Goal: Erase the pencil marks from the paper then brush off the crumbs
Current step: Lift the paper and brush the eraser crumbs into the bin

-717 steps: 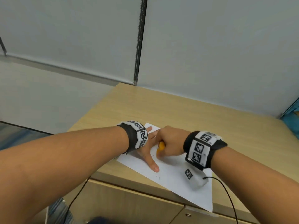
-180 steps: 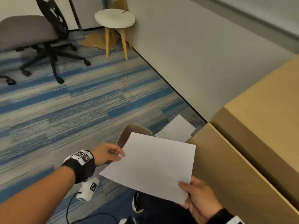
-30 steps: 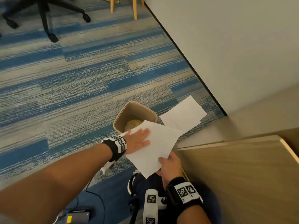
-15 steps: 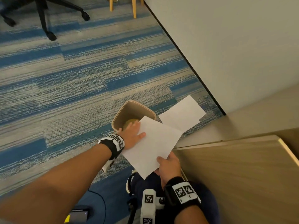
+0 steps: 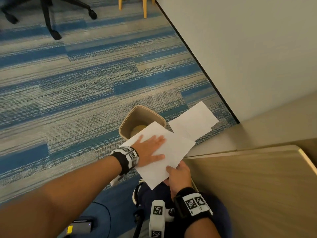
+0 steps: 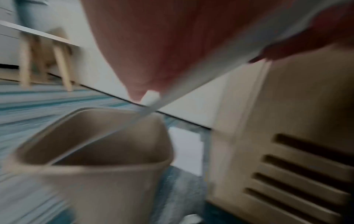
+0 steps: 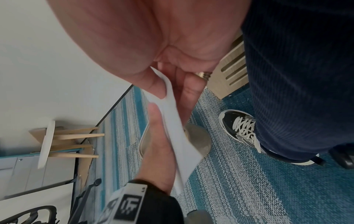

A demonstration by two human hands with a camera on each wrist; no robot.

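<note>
A: Since half a second ago, the left hand (image 5: 151, 148) has been slid back up the paper (image 5: 171, 152), from the edge by the bin to the middle of the sheet.

B: And how is the sheet held?

A: Its near corner is pinched by the right hand (image 5: 180, 176), thumb on top and fingers (image 7: 189, 91) curled beneath, as is shown in the right wrist view. The left hand is laid flat on the upper face, fingers straight, nothing gripped. The paper is held in the air, tilted down toward the beige bin (image 5: 127, 124), with its far edge over the opening.

B: So the crumbs are being brushed off?

A: That is the judgement. No crumbs can be made out; they are too small to be seen. No pencil marks can be made out on the sheet either.

B: How should the stroke be made?

A: The tilt should be kept, so that whatever is loosened is carried downhill into the bin. The palm should be swept lightly toward the low edge, since heavy pressure would likely buckle a sheet supported at one corner only. The pinch should be kept firm. The loose sheets (image 5: 193, 121) on the carpet (image 5: 85, 83) beside the bin are best left untouched.
</note>
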